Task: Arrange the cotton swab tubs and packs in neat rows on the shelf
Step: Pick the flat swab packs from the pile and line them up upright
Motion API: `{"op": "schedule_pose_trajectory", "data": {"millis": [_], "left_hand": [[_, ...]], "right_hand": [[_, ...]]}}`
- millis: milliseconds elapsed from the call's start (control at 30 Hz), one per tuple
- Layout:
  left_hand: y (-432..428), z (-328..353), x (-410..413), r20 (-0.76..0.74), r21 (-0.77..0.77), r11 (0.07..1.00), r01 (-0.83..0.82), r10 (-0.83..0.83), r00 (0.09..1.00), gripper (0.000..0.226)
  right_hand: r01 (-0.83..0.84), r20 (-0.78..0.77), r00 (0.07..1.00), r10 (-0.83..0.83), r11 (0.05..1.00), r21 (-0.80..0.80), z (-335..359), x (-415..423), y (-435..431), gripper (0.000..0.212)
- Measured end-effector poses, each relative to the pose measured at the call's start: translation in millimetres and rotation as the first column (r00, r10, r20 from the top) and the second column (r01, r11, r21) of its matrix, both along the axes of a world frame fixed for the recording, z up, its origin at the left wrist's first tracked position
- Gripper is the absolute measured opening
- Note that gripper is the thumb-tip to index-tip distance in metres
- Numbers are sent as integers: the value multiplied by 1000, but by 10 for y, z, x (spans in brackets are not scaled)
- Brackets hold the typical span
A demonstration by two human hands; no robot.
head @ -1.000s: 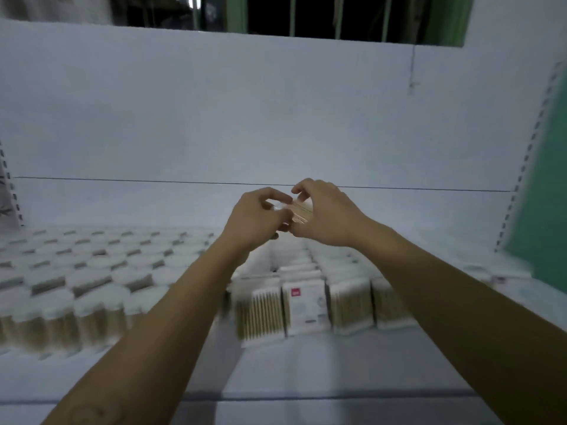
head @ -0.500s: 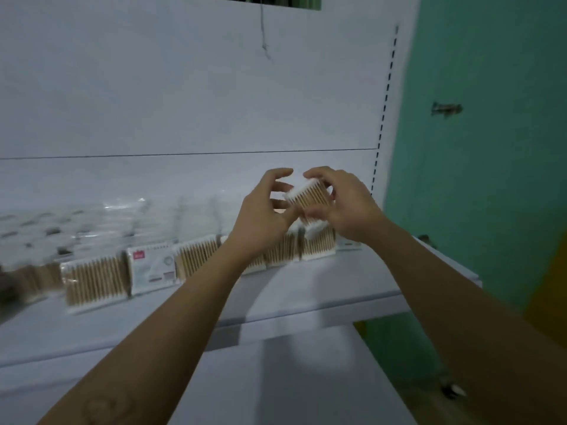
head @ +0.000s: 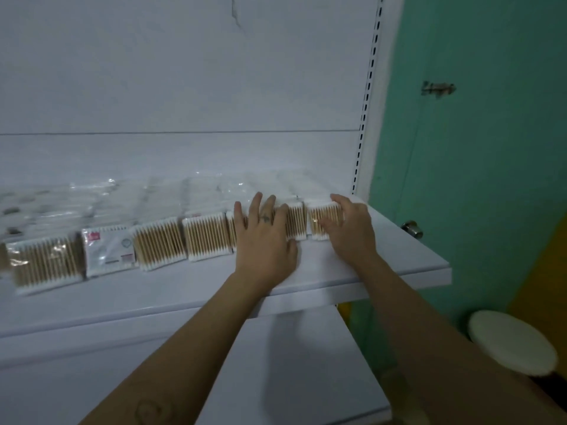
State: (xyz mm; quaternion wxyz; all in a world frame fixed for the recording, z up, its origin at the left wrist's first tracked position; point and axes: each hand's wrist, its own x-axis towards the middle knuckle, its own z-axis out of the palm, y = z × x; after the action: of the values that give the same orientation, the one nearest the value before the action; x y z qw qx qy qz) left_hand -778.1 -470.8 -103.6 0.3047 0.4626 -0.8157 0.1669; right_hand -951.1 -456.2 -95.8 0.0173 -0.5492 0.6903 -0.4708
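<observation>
Both hands work at the right end of the front row (head: 184, 240) of packs. Our left hand (head: 264, 240) lies flat, fingers straight and spread, pressing on the packs next to the end. Our right hand (head: 351, 231) pinches the end pack (head: 322, 214) between thumb and fingers. This pack rests on the shelf (head: 399, 265), just beside its neighbour pack (head: 297, 222).

Probable faults from this position:

- Skewed release. If we let go while the end pack is twisted, a wedge gap opens against the neighbour.
- Row creep. The wrappers look glossy, so sideways pressure from the flat left hand may slide the packs leftward and buckle the row.
- Overshoot. Bare shelf to the right ends at an open edge, and a hard push could send the end pack off.
- Mixed facing. One label-up pack (head: 109, 248) breaks the pattern.

Rows behind are too blurred to assess.
</observation>
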Motion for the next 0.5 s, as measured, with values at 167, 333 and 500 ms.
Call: {"op": "schedule_pose_trajectory", "data": {"millis": [167,333,500], "left_hand": [[-32,-51,-30,68,-4,1000,-19,20,997,60],[-67,-93,-39,49,-20,1000,-24,25,998,54],[-65,-137,-11,70,-30,998,-49,51,996,54]], "right_hand": [[-27,-119,992,40,994,103,-76,-1,-2,65],[-45,-185,980,69,991,128,-112,-10,-49,68],[-42,-258,963,74,991,129,-177,24,-27,70]]}}
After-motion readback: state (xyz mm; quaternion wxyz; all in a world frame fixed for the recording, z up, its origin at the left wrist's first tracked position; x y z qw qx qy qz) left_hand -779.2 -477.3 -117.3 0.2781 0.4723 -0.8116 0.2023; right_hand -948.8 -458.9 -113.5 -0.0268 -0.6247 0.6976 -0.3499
